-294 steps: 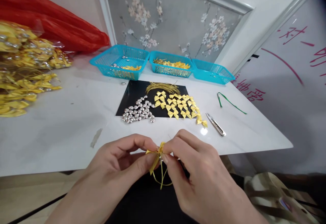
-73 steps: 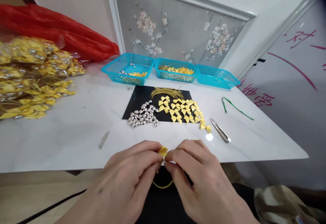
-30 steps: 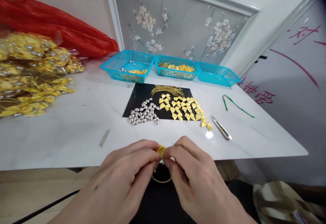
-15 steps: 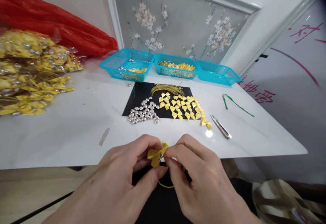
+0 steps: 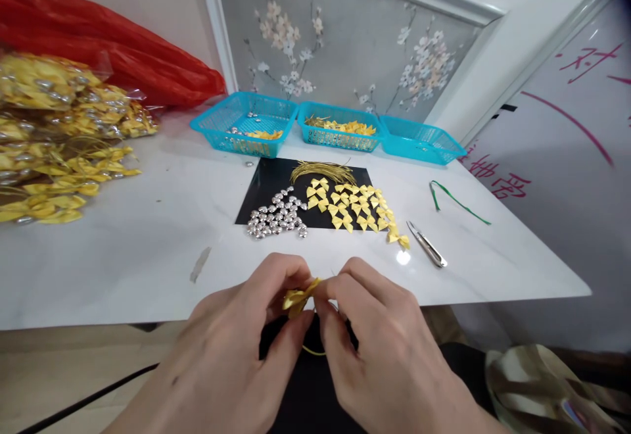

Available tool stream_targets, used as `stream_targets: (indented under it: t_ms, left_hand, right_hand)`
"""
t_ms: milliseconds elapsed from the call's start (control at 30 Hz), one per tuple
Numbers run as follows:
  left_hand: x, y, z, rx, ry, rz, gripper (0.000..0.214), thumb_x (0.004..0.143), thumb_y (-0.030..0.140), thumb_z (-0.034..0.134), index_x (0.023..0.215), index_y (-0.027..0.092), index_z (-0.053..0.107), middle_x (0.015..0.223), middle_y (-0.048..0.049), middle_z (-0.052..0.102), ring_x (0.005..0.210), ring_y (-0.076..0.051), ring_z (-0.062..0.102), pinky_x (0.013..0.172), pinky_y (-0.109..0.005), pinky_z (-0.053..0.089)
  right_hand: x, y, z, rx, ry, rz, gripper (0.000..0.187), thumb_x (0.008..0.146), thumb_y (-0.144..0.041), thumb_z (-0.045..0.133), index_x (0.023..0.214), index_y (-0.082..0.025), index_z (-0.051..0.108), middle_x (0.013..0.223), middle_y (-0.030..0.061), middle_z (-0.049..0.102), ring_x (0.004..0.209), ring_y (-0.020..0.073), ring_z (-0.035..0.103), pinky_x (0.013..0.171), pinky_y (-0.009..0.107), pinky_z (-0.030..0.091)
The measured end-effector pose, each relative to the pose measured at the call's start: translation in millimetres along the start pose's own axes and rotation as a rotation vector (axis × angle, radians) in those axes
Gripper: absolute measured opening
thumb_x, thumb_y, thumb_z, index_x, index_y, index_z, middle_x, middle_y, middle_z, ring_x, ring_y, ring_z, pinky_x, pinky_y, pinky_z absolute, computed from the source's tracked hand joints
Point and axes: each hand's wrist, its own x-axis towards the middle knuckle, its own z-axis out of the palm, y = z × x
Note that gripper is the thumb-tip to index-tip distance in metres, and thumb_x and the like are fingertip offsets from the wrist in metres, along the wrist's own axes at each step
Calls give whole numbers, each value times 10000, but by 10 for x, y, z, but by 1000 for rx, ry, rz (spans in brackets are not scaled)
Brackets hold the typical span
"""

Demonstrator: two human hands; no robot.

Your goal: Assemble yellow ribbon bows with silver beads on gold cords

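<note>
Over the front table edge, my left hand (image 5: 251,329) pinches a yellow ribbon bow (image 5: 297,298) between thumb and fingers. Close against it, my right hand (image 5: 374,329) has its thumb and forefinger pressed together at the bow's right side. A thin yellow cord (image 5: 314,352) loops down beneath the fingertips, and its end seems to run into my right hand. Something small and silvery shows between the right fingers, too hidden to make out. Beyond the hands, silver beads (image 5: 279,216) and loose yellow bows (image 5: 362,205) lie in groups on a black mat (image 5: 251,191).
A bundle of gold cords (image 5: 323,172) lies at the mat's back. Thread snips (image 5: 426,244) and a green tie (image 5: 458,202) are to the right. Blue baskets (image 5: 207,133) line the wall. Bagged bow ornaments (image 5: 44,92) and a red bag (image 5: 108,52) sit left.
The bow has turned in my left fingers and now shows more edge-on. Both hands have drawn slightly closer together, and the cord loop beneath has shifted a little left.
</note>
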Motion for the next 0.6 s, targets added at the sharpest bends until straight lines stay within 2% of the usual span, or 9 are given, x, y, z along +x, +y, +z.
stream_targets:
  t_ms: [100,233,600]
  left_hand:
    - [18,19,-1,160,-37,113,139,912,276,570,1012,359,618,791,52,792,659,-207,795,600,-273,620]
    - [34,39,-6,224,-23,187,170,931,220,511,1024,351,567,781,68,805,634,-193,798,527,-247,582]
    - [31,-1,-23,213,-15,149,102,953,273,532,971,347,600,739,84,790,583,-161,774,512,-222,564]
  right_hand:
    - [8,-6,13,-5,5,8,281,918,-67,463,740,-99,678,683,45,567,542,136,508,497,268,392]
    - [7,-20,18,7,11,23,282,927,-77,464,743,-105,676,691,42,570,546,135,511,498,267,388]
    - [10,-31,19,32,28,37,269,924,-81,464,790,-103,696,696,43,581,559,148,523,512,282,398]
